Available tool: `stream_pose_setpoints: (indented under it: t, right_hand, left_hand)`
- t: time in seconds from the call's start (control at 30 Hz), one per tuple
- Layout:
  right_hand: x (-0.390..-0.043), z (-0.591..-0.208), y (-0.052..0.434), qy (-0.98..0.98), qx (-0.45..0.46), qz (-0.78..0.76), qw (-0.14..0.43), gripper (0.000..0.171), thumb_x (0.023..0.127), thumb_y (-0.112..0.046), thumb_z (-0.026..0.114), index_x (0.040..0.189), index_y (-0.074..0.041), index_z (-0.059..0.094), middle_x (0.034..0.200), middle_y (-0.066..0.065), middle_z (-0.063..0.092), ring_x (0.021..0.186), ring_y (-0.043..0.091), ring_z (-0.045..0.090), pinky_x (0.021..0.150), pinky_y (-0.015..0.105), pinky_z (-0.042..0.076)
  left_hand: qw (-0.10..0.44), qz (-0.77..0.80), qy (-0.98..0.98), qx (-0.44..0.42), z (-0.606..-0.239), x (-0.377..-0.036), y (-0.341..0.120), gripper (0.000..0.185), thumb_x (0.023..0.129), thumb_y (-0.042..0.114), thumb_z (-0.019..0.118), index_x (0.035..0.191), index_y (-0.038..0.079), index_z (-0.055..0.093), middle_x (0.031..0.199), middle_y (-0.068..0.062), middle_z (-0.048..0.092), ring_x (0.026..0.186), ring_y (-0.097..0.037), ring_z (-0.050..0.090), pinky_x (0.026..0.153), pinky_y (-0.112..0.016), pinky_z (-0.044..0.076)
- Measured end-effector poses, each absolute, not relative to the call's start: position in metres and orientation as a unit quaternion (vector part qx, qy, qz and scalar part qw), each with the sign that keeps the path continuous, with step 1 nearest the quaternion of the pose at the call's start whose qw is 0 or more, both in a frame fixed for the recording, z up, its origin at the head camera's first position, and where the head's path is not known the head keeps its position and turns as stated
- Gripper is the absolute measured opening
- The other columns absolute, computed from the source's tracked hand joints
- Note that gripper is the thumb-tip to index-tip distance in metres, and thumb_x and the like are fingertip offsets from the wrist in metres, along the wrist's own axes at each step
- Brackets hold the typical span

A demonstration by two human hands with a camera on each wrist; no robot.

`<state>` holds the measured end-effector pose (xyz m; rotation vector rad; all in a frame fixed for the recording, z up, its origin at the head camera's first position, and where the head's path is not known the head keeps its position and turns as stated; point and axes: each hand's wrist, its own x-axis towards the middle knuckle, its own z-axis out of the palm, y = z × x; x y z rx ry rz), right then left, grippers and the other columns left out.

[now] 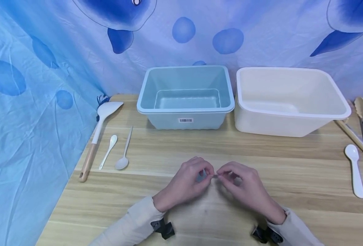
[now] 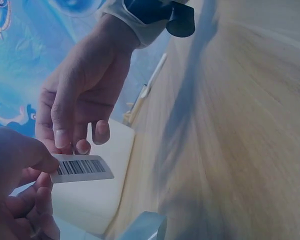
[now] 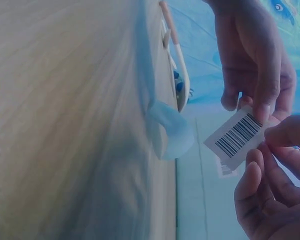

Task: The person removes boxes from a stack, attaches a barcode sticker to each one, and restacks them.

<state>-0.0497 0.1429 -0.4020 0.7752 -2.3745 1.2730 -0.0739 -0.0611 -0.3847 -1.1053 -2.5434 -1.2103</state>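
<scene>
Both hands meet over the front middle of the table, fingertips close together. My left hand (image 1: 187, 181) and my right hand (image 1: 246, 186) pinch a small white barcode label (image 2: 85, 167) between thumbs and fingers. Its printed bars show in the right wrist view, where the label (image 3: 235, 137) slants with one end out past the fingers. From above it is a thin strip, largely covered by the fingertips. Below the left hand, mostly hidden by it from above, is a pale blue rounded object (image 3: 172, 132); its kind cannot be told.
Behind the hands stand a light blue bin (image 1: 185, 111) with a barcode sticker (image 1: 185, 120) and a white bin (image 1: 292, 119). At left lie a white turner (image 1: 96, 131), a small white spoon (image 1: 108, 152) and a long-handled spoon (image 1: 121, 163). Another white spoon (image 1: 356, 174) and wooden-looking utensils (image 1: 361, 109) lie at right.
</scene>
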Motion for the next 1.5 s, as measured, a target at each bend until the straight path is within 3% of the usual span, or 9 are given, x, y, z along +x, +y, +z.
stream_pose_setpoints:
  t: [0.2, 0.4, 0.57, 0.73, 0.83, 0.97, 1.17, 1.33, 1.5]
  right_hand:
    - [-0.05, -0.396, 0.152, -0.823, 0.22, 0.5, 0.158, 0.03, 0.076, 0.013, 0.072, 0.097, -0.009, 0.07, 0.089, 0.004, 0.071, 0.077, 0.002, 0.063, 0.063, 0.016, 0.054]
    - [-0.051, -0.396, 0.158, -0.809, 0.093, 0.574, 0.084, 0.019, 0.084, 0.005, 0.068, 0.1, -0.006, 0.069, 0.094, 0.012, 0.071, 0.078, 0.01, 0.067, 0.063, 0.024, 0.057]
    - [-0.053, -0.397, 0.154, -0.784, 0.036, 0.619, 0.033, 0.011, 0.087, -0.003, 0.068, 0.098, -0.002, 0.067, 0.087, 0.012, 0.07, 0.065, 0.019, 0.066, 0.054, 0.032, 0.055]
    - [-0.054, -0.394, 0.158, -0.795, 0.015, 0.602, 0.071, 0.005, 0.087, -0.004, 0.069, 0.09, -0.002, 0.067, 0.079, -0.001, 0.068, 0.058, 0.013, 0.06, 0.049, 0.025, 0.049]
    - [-0.054, -0.394, 0.167, -0.803, 0.005, 0.589, 0.092, 0.005, 0.087, -0.004, 0.069, 0.09, -0.002, 0.067, 0.081, -0.002, 0.067, 0.063, 0.007, 0.06, 0.052, 0.021, 0.048]
    - [-0.053, -0.394, 0.181, -0.802, -0.008, 0.586, 0.117, 0.007, 0.086, -0.001, 0.069, 0.092, 0.002, 0.067, 0.083, -0.008, 0.067, 0.072, 0.001, 0.062, 0.059, 0.016, 0.052]
    - [-0.056, -0.397, 0.205, -0.813, -0.018, 0.552, 0.184, 0.009, 0.084, 0.007, 0.068, 0.093, 0.006, 0.068, 0.085, -0.021, 0.066, 0.075, -0.004, 0.064, 0.063, 0.01, 0.052]
    - [-0.062, -0.398, 0.228, -0.835, -0.026, 0.503, 0.222, 0.011, 0.083, 0.005, 0.069, 0.094, 0.003, 0.071, 0.083, -0.02, 0.068, 0.071, -0.006, 0.063, 0.061, 0.007, 0.051]
    - [-0.072, -0.4, 0.249, -0.844, -0.055, 0.479, 0.235, 0.012, 0.086, 0.0, 0.068, 0.097, 0.001, 0.072, 0.08, -0.021, 0.067, 0.065, -0.007, 0.062, 0.057, 0.006, 0.049]
  left_hand:
    - [0.067, -0.468, -0.827, -0.306, -0.385, -0.077, -0.062, 0.01, 0.084, 0.003, 0.069, 0.086, 0.012, 0.067, 0.079, 0.002, 0.065, 0.074, -0.007, 0.058, 0.061, -0.021, 0.05]
    - [-0.027, -0.609, -0.77, -0.186, -0.384, -0.083, -0.061, 0.003, 0.087, 0.006, 0.068, 0.09, 0.004, 0.068, 0.085, -0.006, 0.067, 0.078, -0.008, 0.059, 0.058, -0.018, 0.049]
    - [-0.084, -0.662, -0.733, -0.133, -0.385, -0.087, -0.054, 0.009, 0.086, 0.003, 0.068, 0.095, 0.001, 0.067, 0.095, -0.016, 0.066, 0.083, -0.011, 0.062, 0.068, -0.019, 0.052]
    - [-0.105, -0.663, -0.73, -0.132, -0.384, -0.09, -0.043, 0.011, 0.087, 0.005, 0.068, 0.097, 0.002, 0.069, 0.099, -0.016, 0.068, 0.082, -0.009, 0.061, 0.069, -0.018, 0.049]
    - [-0.125, -0.661, -0.728, -0.133, -0.382, -0.092, -0.035, 0.012, 0.089, 0.007, 0.066, 0.1, 0.005, 0.07, 0.101, -0.012, 0.069, 0.071, -0.011, 0.057, 0.059, -0.017, 0.044]
    - [-0.171, -0.664, -0.718, -0.123, -0.381, -0.098, -0.022, 0.014, 0.091, 0.012, 0.065, 0.103, 0.011, 0.072, 0.105, -0.004, 0.069, 0.061, -0.011, 0.05, 0.051, -0.018, 0.037]
    - [-0.221, -0.651, -0.713, -0.141, -0.381, -0.108, 0.006, 0.02, 0.09, 0.016, 0.066, 0.108, 0.023, 0.072, 0.113, 0.012, 0.069, 0.057, -0.005, 0.052, 0.05, -0.02, 0.038]
    - [-0.205, -0.612, -0.74, -0.188, -0.382, -0.119, 0.034, 0.026, 0.09, 0.016, 0.066, 0.113, 0.025, 0.07, 0.114, 0.017, 0.068, 0.049, -0.006, 0.039, 0.048, -0.02, 0.037]
    - [-0.162, -0.582, -0.761, -0.235, -0.388, -0.134, 0.062, 0.032, 0.09, 0.014, 0.066, 0.122, 0.018, 0.067, 0.122, 0.008, 0.068, 0.07, -0.003, 0.057, 0.061, -0.014, 0.045]
